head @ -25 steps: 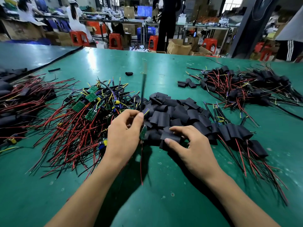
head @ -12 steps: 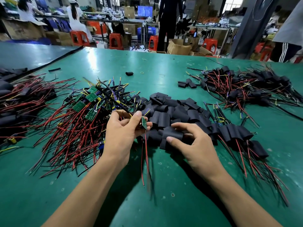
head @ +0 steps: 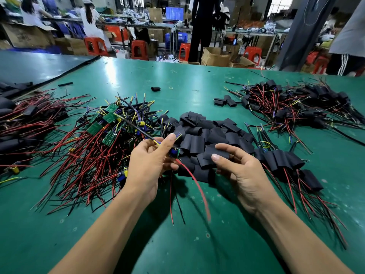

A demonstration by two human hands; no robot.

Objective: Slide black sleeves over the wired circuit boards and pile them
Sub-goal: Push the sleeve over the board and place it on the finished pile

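Green table (head: pixel 177 76), red stools (head: pixel 139 49) behind; left hand (head: pixel 148 161) pinches circuit board (head: pixel 175 152), right hand (head: pixel 243 173) pinches black sleeve (head: pixel 206 155).

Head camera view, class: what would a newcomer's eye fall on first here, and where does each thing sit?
First, the big tangle of red and black wires with bare green circuit boards, sprawled left of centre on the green table. Next, the heap of flat black sleeves in the middle, just behind the hands. In front, the left hand pinches one small wired green board while the right hand pinches a single black sleeve.
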